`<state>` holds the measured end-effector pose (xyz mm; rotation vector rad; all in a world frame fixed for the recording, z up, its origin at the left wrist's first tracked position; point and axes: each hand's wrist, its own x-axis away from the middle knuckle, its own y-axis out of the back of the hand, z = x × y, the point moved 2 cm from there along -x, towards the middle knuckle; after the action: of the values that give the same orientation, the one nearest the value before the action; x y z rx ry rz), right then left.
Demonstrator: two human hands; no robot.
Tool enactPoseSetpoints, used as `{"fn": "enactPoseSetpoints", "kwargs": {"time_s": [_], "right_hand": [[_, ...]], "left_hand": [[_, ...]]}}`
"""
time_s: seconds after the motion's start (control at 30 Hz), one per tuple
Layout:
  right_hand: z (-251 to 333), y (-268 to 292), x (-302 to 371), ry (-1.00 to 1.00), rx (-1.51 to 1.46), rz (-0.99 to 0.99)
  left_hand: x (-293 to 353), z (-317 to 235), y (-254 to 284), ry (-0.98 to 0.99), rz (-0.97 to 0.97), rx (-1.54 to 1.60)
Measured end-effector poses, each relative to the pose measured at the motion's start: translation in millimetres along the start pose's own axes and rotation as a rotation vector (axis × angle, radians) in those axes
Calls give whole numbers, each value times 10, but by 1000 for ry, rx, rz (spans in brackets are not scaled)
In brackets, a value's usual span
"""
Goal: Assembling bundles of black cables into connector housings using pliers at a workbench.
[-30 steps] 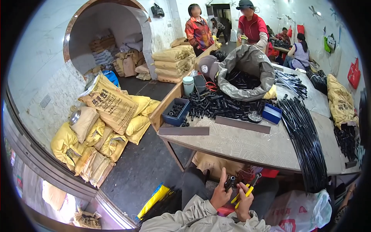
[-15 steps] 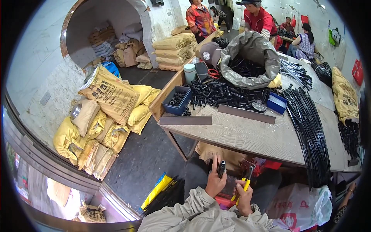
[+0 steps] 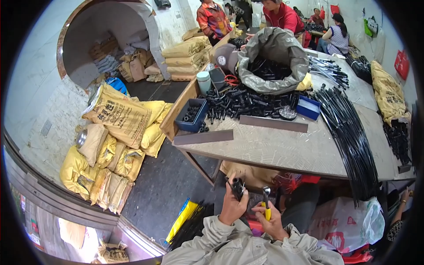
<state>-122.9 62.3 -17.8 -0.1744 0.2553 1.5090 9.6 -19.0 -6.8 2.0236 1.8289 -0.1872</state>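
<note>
My left hand [image 3: 232, 206] is closed round a black tubular plastic part [image 3: 238, 187], held with its open end upward over my lap. Just to the right, my right hand [image 3: 272, 221] grips yellow-handled pliers [image 3: 267, 211]. Their metal head points up and stands apart from the black part. Whether the jaws are parted is too small to tell. Beyond both hands is the worktable [image 3: 282, 145], where a heap of similar black parts [image 3: 251, 104] lies in front of a grey sack [image 3: 300, 57] holding more.
A blue bin [image 3: 191, 115] of small black pieces stands at the table's left, a smaller blue box [image 3: 308, 108] to the right. Long black rods [image 3: 346, 141] hang over the front edge. Filled yellow sacks [image 3: 121, 115] lie at the left. Other people [image 3: 282, 17] are at the back.
The pliers have turned more upright, and their handles look closer together. In my left hand the black part has tilted. The whole view has shifted slightly.
</note>
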Motion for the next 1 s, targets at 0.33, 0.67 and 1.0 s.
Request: {"fn": "enactPoseSetpoints", "kwargs": {"time_s": [0.33,0.67,1.0], "right_hand": [[-243,78,18,-85,-99,-23],[-206,338,43,-281,-447,117],[31,351,-38,-160,-309,131]], "left_hand": [[148,-476,-145,13,345,220],[95,-634,-209,-14,622,301],[-31,-780,-181,39,616,335]]}}
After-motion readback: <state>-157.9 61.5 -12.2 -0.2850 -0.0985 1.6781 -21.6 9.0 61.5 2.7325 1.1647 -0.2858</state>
